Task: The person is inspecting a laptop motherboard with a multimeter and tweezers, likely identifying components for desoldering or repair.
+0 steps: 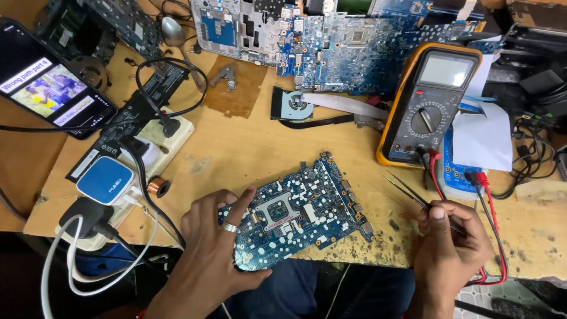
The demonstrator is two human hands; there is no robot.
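- While the left hand lies flat on the near-left end of the blue circuit board, its fingers are spread and pressing rather than curled round anything; the thumb wraps the board's near edge and a ring sits on 1 finger
- The board lies at the front edge of the wooden bench, turned at an angle, with part of it overhanging toward the person's lap; its square socket in the middle is bare, with no cooler or shield over it
- The right hand is closed in a pinch on a pair of fine tweezers, whose tips point up and to the left, stopping short of the board's right end and touching nothing
- Red and black test leads run from the yellow multimeter past the right hand; the probe ends are hidden, so I cannot tell if the hand holds them too
- Judged from this, the board is stripped out, laid down and steadied, and the meter is plugged up, but no tool has reached a component yet, so any probing or picking appears to lie ahead
- Farther off sit a small fan, a larger board, a phone with a lit screen and a white power strip
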